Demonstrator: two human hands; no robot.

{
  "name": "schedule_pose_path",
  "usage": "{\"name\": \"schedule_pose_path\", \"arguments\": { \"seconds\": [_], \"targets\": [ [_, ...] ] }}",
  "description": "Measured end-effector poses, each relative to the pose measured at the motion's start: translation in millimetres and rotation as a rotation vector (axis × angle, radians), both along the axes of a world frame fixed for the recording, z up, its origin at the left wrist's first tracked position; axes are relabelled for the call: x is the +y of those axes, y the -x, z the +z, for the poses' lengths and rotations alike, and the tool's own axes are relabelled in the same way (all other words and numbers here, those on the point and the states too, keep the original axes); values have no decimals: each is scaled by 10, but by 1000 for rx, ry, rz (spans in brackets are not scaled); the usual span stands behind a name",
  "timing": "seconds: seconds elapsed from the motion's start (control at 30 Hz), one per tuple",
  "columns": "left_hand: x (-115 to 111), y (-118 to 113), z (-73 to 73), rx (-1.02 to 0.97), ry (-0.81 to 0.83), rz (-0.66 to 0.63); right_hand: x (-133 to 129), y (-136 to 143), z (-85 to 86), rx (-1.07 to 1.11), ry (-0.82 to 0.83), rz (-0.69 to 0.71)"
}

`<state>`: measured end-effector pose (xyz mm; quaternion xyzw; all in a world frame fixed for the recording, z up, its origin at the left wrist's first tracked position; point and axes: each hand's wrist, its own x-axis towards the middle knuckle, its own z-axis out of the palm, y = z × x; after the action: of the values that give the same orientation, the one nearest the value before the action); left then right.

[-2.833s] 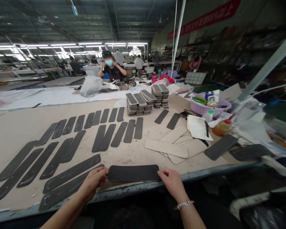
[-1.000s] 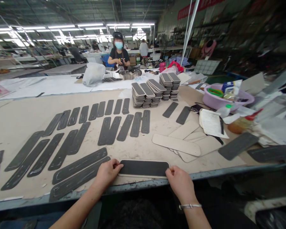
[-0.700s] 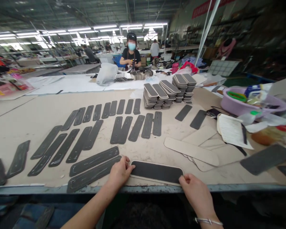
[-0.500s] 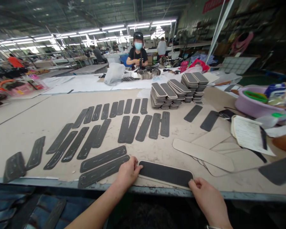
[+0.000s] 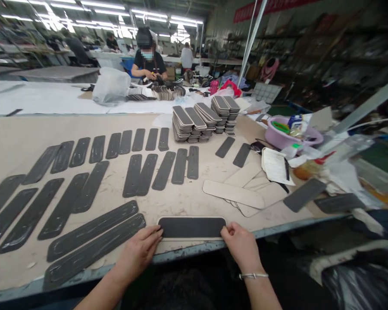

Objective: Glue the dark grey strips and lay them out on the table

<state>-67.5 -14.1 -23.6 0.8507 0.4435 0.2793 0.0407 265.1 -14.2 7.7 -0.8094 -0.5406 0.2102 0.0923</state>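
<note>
A flat dark grey panel (image 5: 191, 227) with a pale beige rim, apparently a smaller dark piece on a larger backing, lies lengthwise by the table's front edge. At its left end my left hand (image 5: 141, 247) is closed, thumb and fingers on the corner. My right hand (image 5: 242, 244), with a bracelet at the wrist, pinches the other end. To the left of my left hand are two long dark strips (image 5: 95, 254) with shiny wet-looking streaks. Beige blank panels (image 5: 233, 193) overlap one another beyond my right hand.
Several shiny dark strips (image 5: 97, 148) lie in rows across the table (image 5: 177, 200). Stacks of rimmed panels (image 5: 197, 122) stand farther back. At the right are an open notebook (image 5: 276, 165) and a purple basin (image 5: 292, 137). A masked person (image 5: 150, 62) works across the table.
The view has swung right and moved closer to the table. The panel between my hands has gone from slanted to nearly level, and both hands still hold its ends.
</note>
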Motion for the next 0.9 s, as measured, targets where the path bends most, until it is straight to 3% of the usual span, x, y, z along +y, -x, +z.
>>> {"name": "schedule_pose_path", "arguments": {
  "seconds": [0.37, 0.6, 0.67, 0.77, 0.83, 0.9],
  "targets": [
    [-14, -33, 52, -33, 76, 24, -13, -73, 27, 55, -17, -7],
    [-23, -87, 189, -58, 127, 46, -88, -111, -17, 84, -76, 20],
    [-28, -93, 202, -57, 134, 55, -126, -134, -15, 67, -162, 54],
    [-31, -87, 183, -47, 127, 51, -168, -71, 30, 36, -486, 116],
    [-29, -81, 162, -38, 127, 44, -183, 110, 83, 35, -666, 206],
    [-24, -81, 146, -37, 135, 38, -189, 408, 131, 41, -676, 391]
  ]
}}
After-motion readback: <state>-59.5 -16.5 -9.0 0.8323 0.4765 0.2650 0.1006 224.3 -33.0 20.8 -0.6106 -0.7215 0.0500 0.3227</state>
